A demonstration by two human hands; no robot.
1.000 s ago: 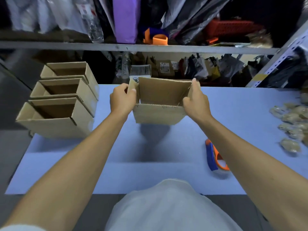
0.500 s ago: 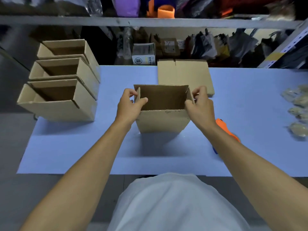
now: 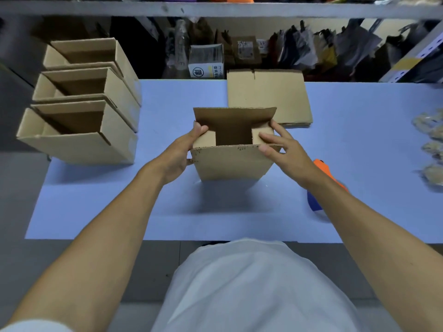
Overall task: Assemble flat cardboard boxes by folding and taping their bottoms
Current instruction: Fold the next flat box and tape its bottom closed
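A small brown cardboard box [image 3: 231, 164] stands on the blue table [image 3: 167, 207] in front of me, its open end up. Both short side flaps are folded inward and lie nearly flat; the far long flap stands up. My left hand [image 3: 184, 149] grips the box's left edge, thumb pressing the left flap. My right hand [image 3: 279, 146] rests on the right flap and the near rim, fingers spread. A stack of flat cardboard blanks [image 3: 268, 97] lies just behind the box. An orange and blue tape dispenser [image 3: 323, 183] lies partly hidden under my right forearm.
Three assembled boxes [image 3: 81, 125] stand in a row at the table's left end, open tops up. Several clear bags of small items [image 3: 431, 152] lie at the right edge. Shelving [image 3: 215, 10] full of packages runs behind the table.
The box came down from the air onto the table nearer to me. Its two side flaps, upright before, now lie folded inward under my thumbs and fingers.
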